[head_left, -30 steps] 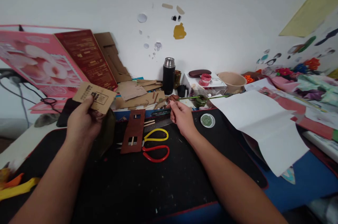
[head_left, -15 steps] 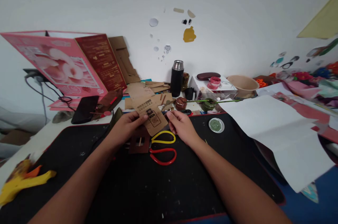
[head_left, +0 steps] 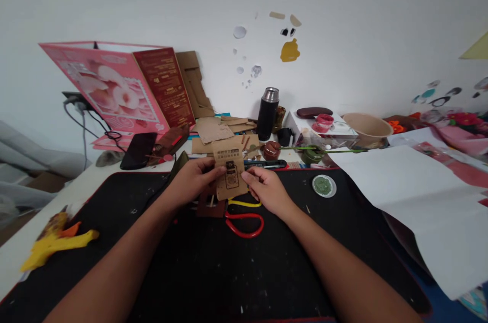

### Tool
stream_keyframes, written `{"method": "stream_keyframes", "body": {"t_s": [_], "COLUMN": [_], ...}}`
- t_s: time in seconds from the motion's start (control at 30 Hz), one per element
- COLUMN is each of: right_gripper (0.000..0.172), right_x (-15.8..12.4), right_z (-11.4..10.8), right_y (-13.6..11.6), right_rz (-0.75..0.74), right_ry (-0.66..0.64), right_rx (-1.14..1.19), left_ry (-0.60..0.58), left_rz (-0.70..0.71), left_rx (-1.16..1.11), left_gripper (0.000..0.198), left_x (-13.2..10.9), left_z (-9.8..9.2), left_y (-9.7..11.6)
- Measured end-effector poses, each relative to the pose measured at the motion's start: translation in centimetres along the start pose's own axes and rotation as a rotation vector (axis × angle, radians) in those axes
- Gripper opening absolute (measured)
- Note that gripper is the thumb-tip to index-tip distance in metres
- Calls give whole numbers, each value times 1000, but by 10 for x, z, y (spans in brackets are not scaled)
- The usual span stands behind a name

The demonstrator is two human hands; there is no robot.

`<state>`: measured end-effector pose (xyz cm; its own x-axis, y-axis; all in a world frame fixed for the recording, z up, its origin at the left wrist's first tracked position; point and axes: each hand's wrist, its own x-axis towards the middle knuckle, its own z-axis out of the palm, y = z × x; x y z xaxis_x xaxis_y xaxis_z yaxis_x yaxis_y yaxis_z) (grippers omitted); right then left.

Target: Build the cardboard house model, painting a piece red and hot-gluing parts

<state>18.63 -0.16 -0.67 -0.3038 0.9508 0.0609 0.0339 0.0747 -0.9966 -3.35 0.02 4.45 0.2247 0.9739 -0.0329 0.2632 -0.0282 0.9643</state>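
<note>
Both hands hold one piece of brown printed cardboard (head_left: 230, 170) upright above a black mat (head_left: 213, 267). My left hand (head_left: 194, 181) pinches its left edge. On its right edge my right hand (head_left: 267, 190) is closed. Under the cardboard lie a dark red-brown card cut-out (head_left: 208, 207) and scissors with one red and one yellow handle (head_left: 244, 216). The cut-out is mostly hidden by the hands.
A yellow glue gun (head_left: 57, 241) lies at the left. Brown cardboard scraps (head_left: 215, 130), a black flask (head_left: 267, 112), a phone (head_left: 138, 150), a pink box (head_left: 114, 87) and a beige bowl (head_left: 368, 129) line the back. Large white paper (head_left: 415, 196) covers the right. A small green lid (head_left: 324, 185) sits nearby.
My left hand brought the cardboard from the left to the middle, and my right hand came in and took its other edge. The view swung left.
</note>
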Motion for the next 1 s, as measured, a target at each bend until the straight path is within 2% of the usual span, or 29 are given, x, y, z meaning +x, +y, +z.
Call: {"method": "stream_keyframes", "body": {"t_s": [0.1,0.17,0.37,0.5,0.63,0.83,1.0], "right_gripper": [48,50,56,57,56,51,44], "right_x": [-1,-1,4,6,4,0,-1], "right_z": [1,0,-8,-9,-6,-3,0], "right_y": [-2,-3,-4,-3,-2,4,9], "right_rz": [11,10,49,62,46,-1,-72], "right_ry": [1,40,231,261,183,83,22], "right_rx": [26,38,200,234,126,-40,-183], "left_ry": [-73,-56,289,314,282,211,215], "left_rz": [-13,39,150,183,199,166,135], "left_rx": [20,70,398,513,447,182,99], "left_gripper": [45,46,39,34,36,54,53], "left_x": [-2,-3,3,6,5,0,1], "left_z": [2,-1,-29,-36,-28,-13,-10], "left_y": [0,0,-6,-8,-6,-1,-5]}}
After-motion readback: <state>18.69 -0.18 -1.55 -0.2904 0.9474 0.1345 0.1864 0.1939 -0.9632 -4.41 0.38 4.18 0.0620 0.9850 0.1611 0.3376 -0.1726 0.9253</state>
